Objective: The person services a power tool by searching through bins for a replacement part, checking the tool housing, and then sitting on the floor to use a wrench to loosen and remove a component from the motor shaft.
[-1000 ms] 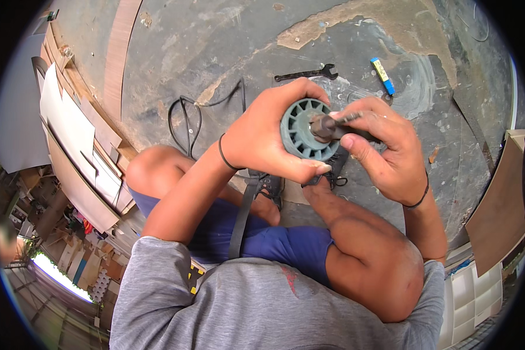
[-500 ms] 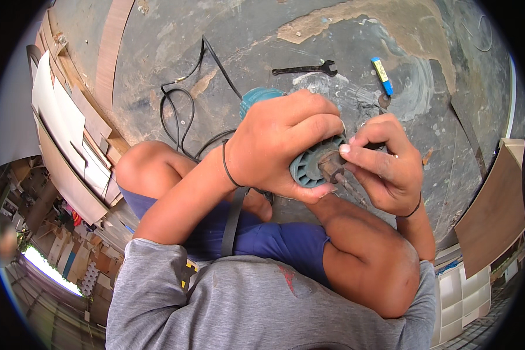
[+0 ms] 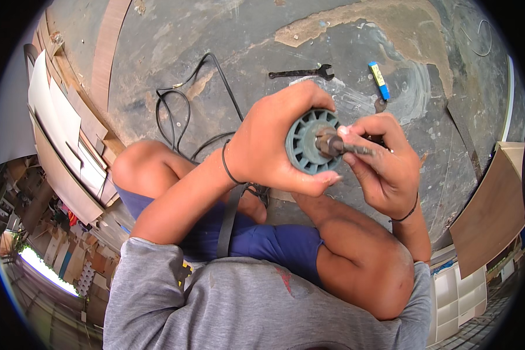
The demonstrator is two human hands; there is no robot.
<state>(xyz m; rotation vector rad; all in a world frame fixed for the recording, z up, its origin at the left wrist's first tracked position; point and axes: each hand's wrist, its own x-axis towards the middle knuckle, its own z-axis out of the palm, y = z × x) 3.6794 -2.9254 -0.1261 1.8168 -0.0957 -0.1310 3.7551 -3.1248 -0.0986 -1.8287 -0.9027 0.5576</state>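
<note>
My left hand is wrapped round a trim router, whose grey-green vented end faces up toward me. From its middle stick out a brown metal collet nut and a router bit, pointing to the right. My right hand is closed at the bit, fingertips on either side of it beside the nut. Something dark shows behind the right fingers, too covered to name. Most of the router's body is hidden by my left hand.
On the worn grey floor beyond my hands lie an open-ended spanner and a small blue-and-yellow packet. A black cord loops at the left. Boards lean at far left; a brown sheet stands at right.
The router has tilted so that its vented end faces me more squarely. The bit has swung from pointing down to the right to pointing almost straight right. Both hands stay at the router.
</note>
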